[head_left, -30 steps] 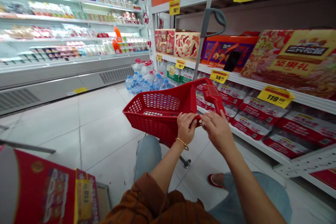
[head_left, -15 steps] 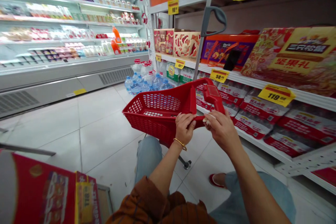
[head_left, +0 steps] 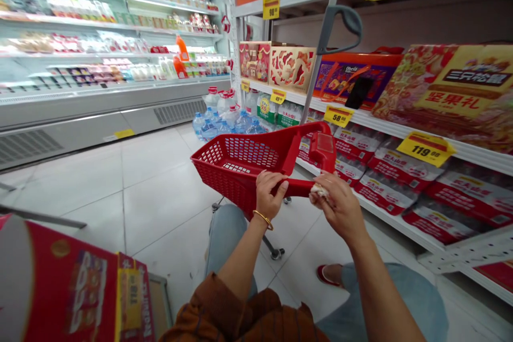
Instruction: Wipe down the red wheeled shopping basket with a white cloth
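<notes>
A small red plastic shopping cart [head_left: 240, 163] with perforated basket walls stands in front of my knees. My left hand [head_left: 269, 192], with a gold bangle at the wrist, is closed over the near side of its red frame. At the near corner of the red handle, my right hand [head_left: 336, 200] pinches a crumpled whitish wad [head_left: 319, 191], which looks like cloth or tissue, against the frame. Its fingers partly hide the wad. A grey metal pole with a grey hooked grip [head_left: 340, 29] rises behind the cart.
Shelves at the right hold gift boxes [head_left: 460, 85] above red-wrapped bottle packs [head_left: 385, 187]. Large water bottles [head_left: 228, 120] stand on the floor beyond the cart. A refrigerated case [head_left: 100, 96] lines the back left. A red box display [head_left: 72, 283] stands close at the lower left.
My left hand has shifted slightly left along the frame. My right hand has turned and moved a little right and down, showing more of the whitish wad. The camera view has shifted slightly.
</notes>
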Motion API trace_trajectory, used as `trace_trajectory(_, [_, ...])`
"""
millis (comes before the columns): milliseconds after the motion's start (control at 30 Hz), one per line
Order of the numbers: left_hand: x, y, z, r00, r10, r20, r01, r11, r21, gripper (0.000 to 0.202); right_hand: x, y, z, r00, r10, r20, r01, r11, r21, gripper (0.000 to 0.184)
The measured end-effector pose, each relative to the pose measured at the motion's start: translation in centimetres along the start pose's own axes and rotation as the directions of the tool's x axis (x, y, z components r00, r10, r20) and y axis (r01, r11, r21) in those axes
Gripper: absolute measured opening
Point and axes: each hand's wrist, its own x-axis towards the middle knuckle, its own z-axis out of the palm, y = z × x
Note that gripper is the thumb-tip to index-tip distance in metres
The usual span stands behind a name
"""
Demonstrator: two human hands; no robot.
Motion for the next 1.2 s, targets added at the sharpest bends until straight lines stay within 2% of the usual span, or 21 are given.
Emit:
trace_trajectory(167, [-0.7,1.3,-0.5,0.998,0.030,-0.054,-0.022,0.989,0.149,0.024,-0.1,-1.5,0.9,1.000,-0.004,-0.014,0.004,1.000,-0.012,0.031])
trace_trajectory(267, [-0.9,2.7,-0.2,0.996,0.088,-0.001,-0.086,0.974,0.211,0.029,-0.2,-2.3,1.2,1.000,-0.006,0.001,0.006,1.000,-0.022,0.035])
trace_trajectory(367, [-1.0,4.0,0.4,0.993,0.108,0.054,-0.115,0.983,0.142,0.031,-0.2,-2.9,1.5,1.000,-0.027,0.005,0.027,0.999,-0.017,0.038])
trace_trajectory(433, [-0.9,4.5,0.5,0.997,0.058,0.041,-0.061,0.995,0.082,0.032,-0.1,-3.0,1.5,0.998,-0.059,0.007,0.059,0.998,-0.001,0.039])
trace_trajectory(533, [-0.8,4.6,0.3,0.997,0.029,0.070,-0.031,0.999,0.036,0.029,0.3,-2.4,1.3,0.993,-0.112,0.035,0.111,0.994,0.024,0.037])
trace_trajectory(633, [-0.6,4.2,0.1,0.992,0.076,0.104,-0.078,0.997,0.015,0.026,0.7,-1.5,0.8,0.990,-0.130,0.056,0.126,0.990,0.067,0.032])
trace_trajectory(1000, [0.1,3.8,0.3,0.997,0.068,0.041,-0.068,0.998,0.002,0.029,1.3,1.2,0.7,0.997,0.030,0.074,-0.049,0.961,0.273,0.022])
trace_trajectory(1200, [0.3,3.5,0.3,0.997,0.055,0.045,-0.056,0.998,0.018,0.032,1.7,3.4,1.5,0.984,0.177,0.004,-0.167,0.924,0.345,0.024])
